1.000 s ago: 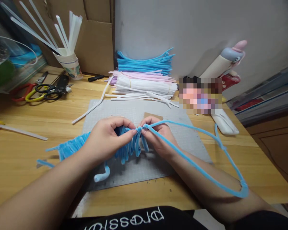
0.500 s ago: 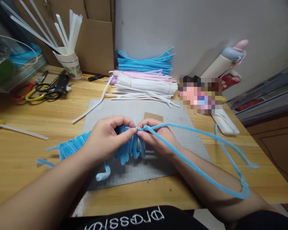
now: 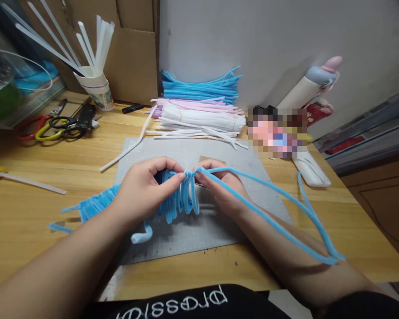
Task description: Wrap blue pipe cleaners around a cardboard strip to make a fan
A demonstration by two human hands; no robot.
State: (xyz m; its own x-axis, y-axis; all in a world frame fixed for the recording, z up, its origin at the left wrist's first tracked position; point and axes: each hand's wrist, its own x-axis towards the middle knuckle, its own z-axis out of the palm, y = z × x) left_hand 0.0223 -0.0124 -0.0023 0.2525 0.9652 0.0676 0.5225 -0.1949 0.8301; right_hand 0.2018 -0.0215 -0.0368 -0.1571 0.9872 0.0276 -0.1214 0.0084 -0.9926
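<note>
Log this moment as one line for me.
left hand: pinching blue loops | right hand: pinching long blue strands | below: grey mat | beyond: white bundle

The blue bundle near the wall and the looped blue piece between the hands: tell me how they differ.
The blue bundle has long, fairly straight stems; the looped blue piece is bent into repeated loops. The blue bundle rests untouched, while the left hand and right hand pinch the looped blue piece. Both are a similar blue.
</note>
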